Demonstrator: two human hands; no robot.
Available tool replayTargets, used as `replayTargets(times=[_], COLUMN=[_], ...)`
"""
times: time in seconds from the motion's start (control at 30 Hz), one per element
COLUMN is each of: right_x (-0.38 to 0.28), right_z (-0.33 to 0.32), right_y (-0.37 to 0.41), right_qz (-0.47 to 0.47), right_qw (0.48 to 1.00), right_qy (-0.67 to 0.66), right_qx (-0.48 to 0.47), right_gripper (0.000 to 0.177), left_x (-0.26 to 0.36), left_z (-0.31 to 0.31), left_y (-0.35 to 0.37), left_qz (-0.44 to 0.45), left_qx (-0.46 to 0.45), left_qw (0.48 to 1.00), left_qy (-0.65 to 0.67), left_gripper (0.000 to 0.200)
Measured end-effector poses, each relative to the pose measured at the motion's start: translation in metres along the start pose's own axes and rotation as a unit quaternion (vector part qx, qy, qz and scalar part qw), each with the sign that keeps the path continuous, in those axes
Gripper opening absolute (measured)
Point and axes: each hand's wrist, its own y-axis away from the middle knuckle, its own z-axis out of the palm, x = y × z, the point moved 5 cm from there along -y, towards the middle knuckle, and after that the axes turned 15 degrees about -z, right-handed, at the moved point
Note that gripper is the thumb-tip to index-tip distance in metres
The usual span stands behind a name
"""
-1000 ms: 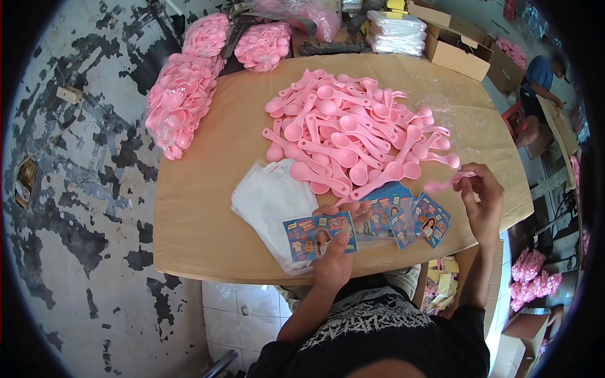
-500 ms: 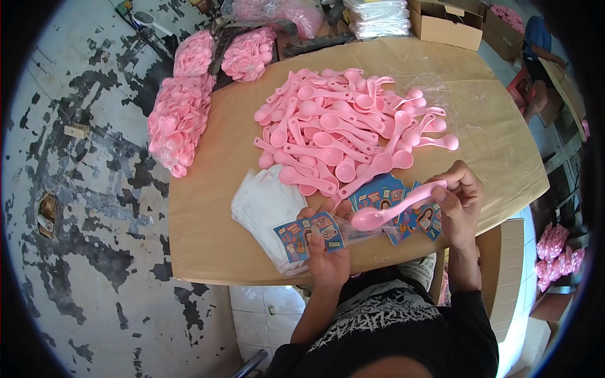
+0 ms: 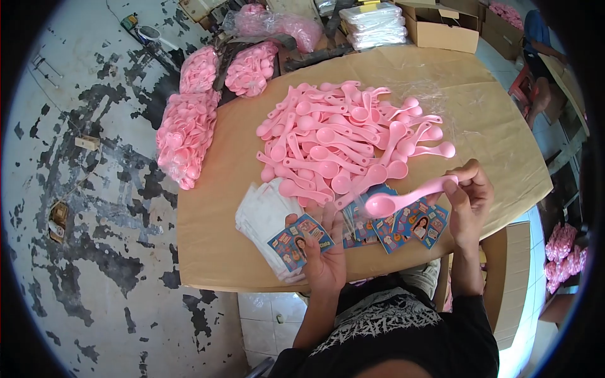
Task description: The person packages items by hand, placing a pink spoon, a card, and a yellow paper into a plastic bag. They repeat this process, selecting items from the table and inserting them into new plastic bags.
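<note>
My left hand is closed on a printed blue card and a clear plastic bag, with the thumb over the card; whether the card lies inside the bag is hard to tell. My right hand pinches a pink spoon by its handle end. The spoon's bowl points left, close to the bag. Beneath the spoon, several blue printed cards are fanned out on the table. A stack of whitish plastic bags lies beside my left hand. Beyond both hands is a heap of pink spoons.
Brown paper covers the table. Bulging bags of pink spoons sit along its left edge. At the back are stacked clear packets and a cardboard box. Another open carton stands by my right side. A person sits at far right.
The spoon has moved up and right, away from my left hand. The card in my left hand has tilted, its right end rising. My head view has shifted slightly.
</note>
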Motion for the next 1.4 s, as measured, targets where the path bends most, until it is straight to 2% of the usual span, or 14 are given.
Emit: replayTargets(times=[0.1, 0.33, 0.47, 0.5, 0.57, 0.7, 0.77, 0.9, 0.97, 1.03, 1.1, 1.13, 1.2, 1.4], right_x=[0.0, 0.009, 0.0, 0.0, -0.01, -0.008, -0.015, -0.055, -0.069, -0.068, -0.083, -0.085, -0.075, -0.029], right_z=[0.005, 0.036, 0.068, 0.075, 0.082, 0.093, 0.091, 0.065, 0.066, 0.08, 0.069, 0.068, 0.087, 0.112], right_y=[0.003, 0.015, 0.009, 0.007, -0.004, 0.002, -0.007, -0.056, -0.072, -0.076, -0.082, -0.088, -0.081, -0.043], right_qz=[0.025, 0.092, -0.051, -0.148, -0.188, -0.127, -0.163, -0.244, -0.248, -0.196, -0.199, -0.208, -0.193, -0.095], right_qw=[0.999, 0.989, 0.95, 0.936, 0.917, 0.842, 0.857, 0.915, 0.9, 0.849, 0.868, 0.876, 0.879, 0.893], right_qy=[-0.039, -0.087, 0.06, 0.111, 0.164, 0.262, 0.229, 0.177, 0.236, 0.317, 0.311, 0.302, 0.234, 0.144], right_qx=[-0.025, -0.075, -0.301, -0.3, -0.311, -0.454, -0.433, -0.269, -0.272, -0.374, -0.333, -0.314, -0.367, -0.416], right_gripper=[0.007, 0.006, 0.025, 0.029, 0.025, 0.019, 0.017, 0.013, 0.009, 0.01, 0.01, 0.011, 0.01, 0.012], left_x=[-0.002, -0.017, -0.02, -0.02, -0.017, -0.017, -0.024, -0.013, -0.002, 0.013, 0.022, 0.03, 0.035, -0.009], left_z=[0.006, 0.013, 0.01, 0.008, 0.003, 0.004, -0.011, -0.004, -0.002, 0.007, 0.014, 0.028, 0.053, 0.046], left_y=[-0.001, 0.005, 0.0, -0.002, -0.004, -0.001, 0.004, 0.012, 0.008, 0.003, 0.001, 0.0, 0.014, 0.005], left_qz=[-0.002, -0.042, -0.084, -0.093, -0.11, -0.121, -0.148, -0.128, -0.109, -0.047, 0.005, 0.069, 0.17, -0.02], left_qx=[-0.063, -0.059, -0.079, -0.061, -0.023, -0.051, -0.077, -0.049, -0.05, -0.039, 0.016, -0.031, -0.109, -0.074], left_qw=[0.998, 0.995, 0.993, 0.991, 0.983, 0.984, 0.978, 0.99, 0.992, 0.994, 0.981, 0.937, 0.764, 0.791], left_qy=[-0.032, -0.069, 0.033, 0.07, 0.145, 0.117, 0.121, 0.012, -0.033, -0.096, -0.191, -0.341, -0.612, -0.607], left_gripper=[0.053, 0.047, 0.046, 0.045, 0.042, 0.045, 0.053, 0.081, 0.091, 0.1, 0.107, 0.103, 0.096, 0.061])
